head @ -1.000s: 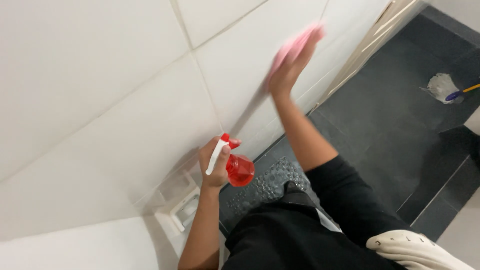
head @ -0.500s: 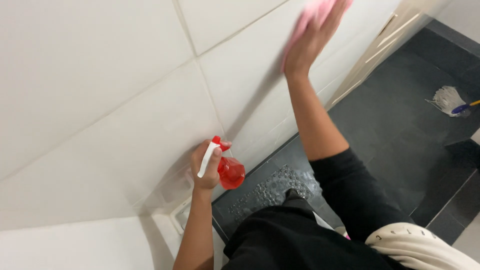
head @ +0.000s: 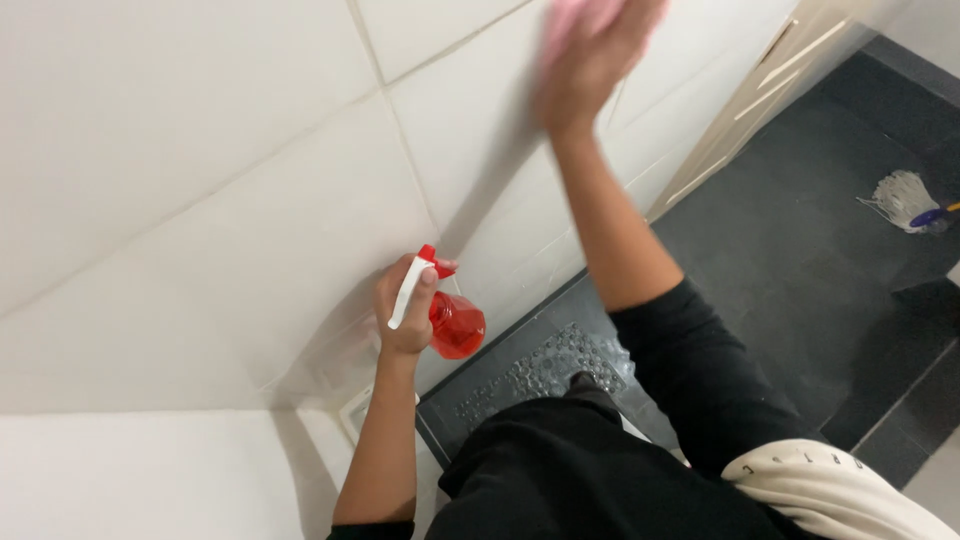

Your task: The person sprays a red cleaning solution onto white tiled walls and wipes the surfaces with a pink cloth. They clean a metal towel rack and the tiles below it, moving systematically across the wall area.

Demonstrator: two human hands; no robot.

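Pink cloth [head: 580, 15] sits flat under right hand [head: 600, 60], palm pressed to white tiled wall [head: 200, 150], fingers spread, blurred. Left hand [head: 405, 315] wrapped around red spray bottle [head: 455, 325] with white trigger, held low near wall. Head view only: dark floor [head: 800, 250], mat [head: 540, 370], mop head [head: 900, 200] well apart. Wiping seems mid-way; cleaned area not discernible.
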